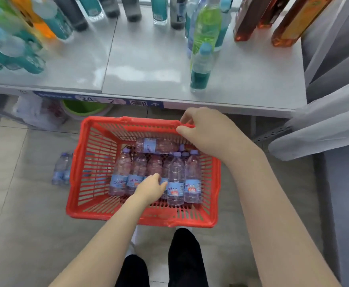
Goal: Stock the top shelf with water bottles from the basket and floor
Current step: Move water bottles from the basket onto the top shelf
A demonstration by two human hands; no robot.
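A red plastic basket sits on the floor below the white shelf. Several small water bottles with blue labels stand in it, and one bottle lies across the back. My left hand is down inside the basket, its fingers curled around one of the middle bottles. My right hand grips the basket's far rim near its right corner. Two more small water bottles lie on the floor to the left of the basket.
The shelf holds teal, grey, green and orange drink bottles along its back and left, and a teal-labelled bottle near its front right. A green tub and a plastic bag sit under the shelf. Grey shelving panels stand on the right.
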